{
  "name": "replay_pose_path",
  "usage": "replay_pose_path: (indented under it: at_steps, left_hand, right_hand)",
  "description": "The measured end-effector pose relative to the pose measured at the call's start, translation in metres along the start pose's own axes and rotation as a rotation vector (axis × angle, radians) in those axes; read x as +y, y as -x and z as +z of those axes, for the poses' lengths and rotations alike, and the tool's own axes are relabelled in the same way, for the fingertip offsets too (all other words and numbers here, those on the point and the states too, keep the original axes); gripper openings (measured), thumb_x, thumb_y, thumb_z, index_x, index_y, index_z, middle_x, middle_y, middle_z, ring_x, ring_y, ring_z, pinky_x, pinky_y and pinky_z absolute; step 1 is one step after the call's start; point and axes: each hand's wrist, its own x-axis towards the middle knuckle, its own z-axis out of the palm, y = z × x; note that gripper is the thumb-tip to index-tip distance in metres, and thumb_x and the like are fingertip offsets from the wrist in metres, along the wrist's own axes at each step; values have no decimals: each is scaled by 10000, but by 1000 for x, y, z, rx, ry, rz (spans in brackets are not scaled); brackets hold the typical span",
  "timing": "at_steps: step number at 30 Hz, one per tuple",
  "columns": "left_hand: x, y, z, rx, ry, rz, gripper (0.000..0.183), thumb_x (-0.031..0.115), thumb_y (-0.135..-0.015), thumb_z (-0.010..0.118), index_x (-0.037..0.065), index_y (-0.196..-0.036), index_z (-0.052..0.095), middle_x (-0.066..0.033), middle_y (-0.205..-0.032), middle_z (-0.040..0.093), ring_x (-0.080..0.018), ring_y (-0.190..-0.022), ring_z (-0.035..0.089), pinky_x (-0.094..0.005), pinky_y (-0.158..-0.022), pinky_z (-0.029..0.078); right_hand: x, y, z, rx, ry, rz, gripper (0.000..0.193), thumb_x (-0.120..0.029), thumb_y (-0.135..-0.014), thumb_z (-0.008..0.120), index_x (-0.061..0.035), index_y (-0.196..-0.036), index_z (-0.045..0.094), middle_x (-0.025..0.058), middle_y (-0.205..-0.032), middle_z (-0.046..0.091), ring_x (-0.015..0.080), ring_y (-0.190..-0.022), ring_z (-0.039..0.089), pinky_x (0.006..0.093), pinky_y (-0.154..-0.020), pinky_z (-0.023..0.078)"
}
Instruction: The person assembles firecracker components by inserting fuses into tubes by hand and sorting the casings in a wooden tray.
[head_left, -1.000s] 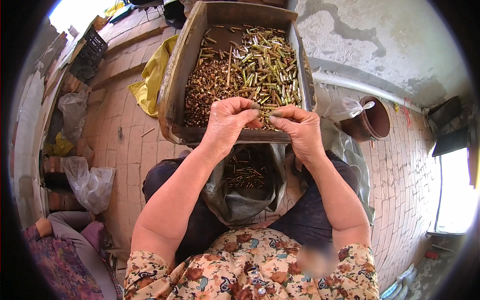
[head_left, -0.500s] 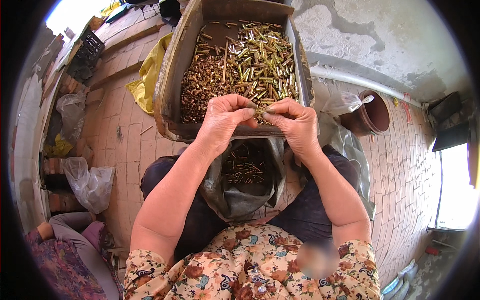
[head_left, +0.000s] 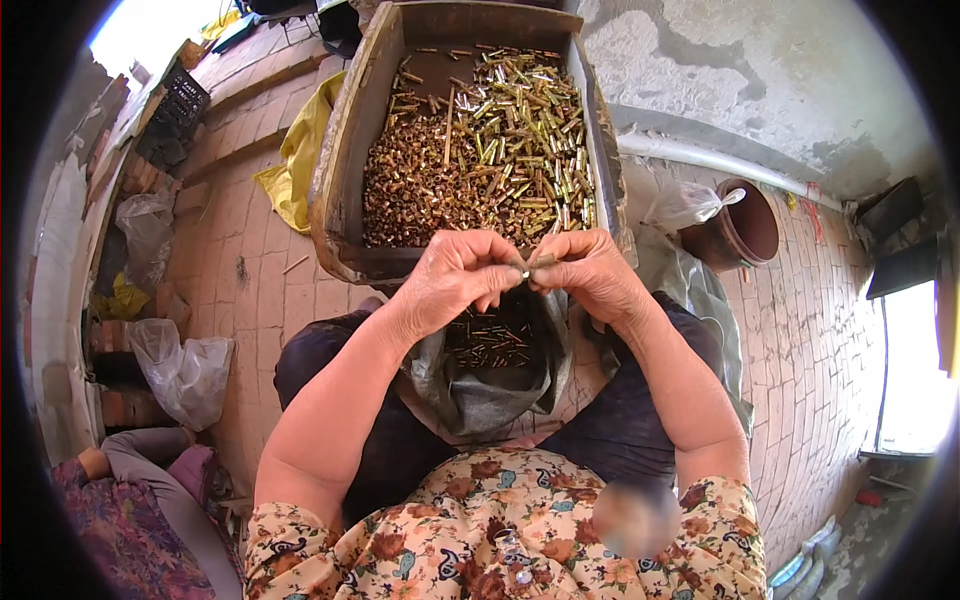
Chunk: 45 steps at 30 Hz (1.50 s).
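Note:
My left hand (head_left: 455,275) and my right hand (head_left: 588,276) meet just past the near edge of the tray, above the sack. Thumbs and forefingers of both hands pinch a small shiny metal piece (head_left: 526,274), mostly hidden by the fingertips. Beyond them stands a worn tray (head_left: 345,150). On its left side lies a heap of short copper-coloured metal rings or nuts (head_left: 420,185). Gold-coloured metal sleeves (head_left: 540,140) fill the right side. A thin stick (head_left: 449,125) lies between the two heaps. Below my hands, an open dark sack (head_left: 500,395) holds slim metal pieces (head_left: 490,345).
A yellow sack (head_left: 300,160) lies left of the tray. To the right stands a brown bucket (head_left: 735,228) with a clear plastic bag (head_left: 685,205) at its rim. Another person's leg (head_left: 165,500) shows at lower left, near a plastic bag (head_left: 185,370).
Both hands have drawn back toward me, from over the tray's near edge to above the sack. The fingertips have come closer together around the small metal piece.

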Motion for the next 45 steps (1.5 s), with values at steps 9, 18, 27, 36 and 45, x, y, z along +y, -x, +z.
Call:
replay_pose_path:
  at_steps: [9,18,27,36,45]
  left_hand:
    - [4,2,-2,-67,-443,15,91,63,-794,638,-12,-844,645,-50,-697,629,-75,-638,544,-249,-601,451]
    - [-5,-59,-22,320,-1136,267,151,128,-782,591,-2,-839,642,-156,-838,627,-338,-813,599,-392,-736,458]
    - [-29,-90,-23,215,-1509,313,42,-12,-646,573,0,-659,612,-161,-782,587,-307,-794,583,-394,-728,409]
    - [-14,-88,-16,95,-1605,204,81,1,-682,576,23,-719,645,-163,-823,603,-289,-840,599,-388,-758,408]
    - [-19,-86,-19,110,-1521,236,81,19,-671,580,8,-720,643,-167,-837,609,-294,-832,599,-382,-760,411]
  right_hand:
    - [-42,8,20,-193,592,347,114,-12,-691,698,-13,-804,691,20,-717,640,70,-662,570,213,-613,460]
    - [-16,-30,-25,156,1013,-263,195,-3,-689,552,6,-856,653,121,-745,633,196,-691,609,306,-652,474]
    - [4,-53,-38,40,1521,-405,214,-18,-685,541,-17,-880,629,146,-824,567,330,-814,558,397,-735,450]
    - [3,-56,-42,37,1510,-348,167,-25,-682,544,-10,-837,605,159,-816,580,339,-845,554,403,-760,447]
    - [-6,-42,-29,148,1127,-194,185,-49,-710,597,16,-882,616,160,-784,633,241,-717,624,308,-673,473]
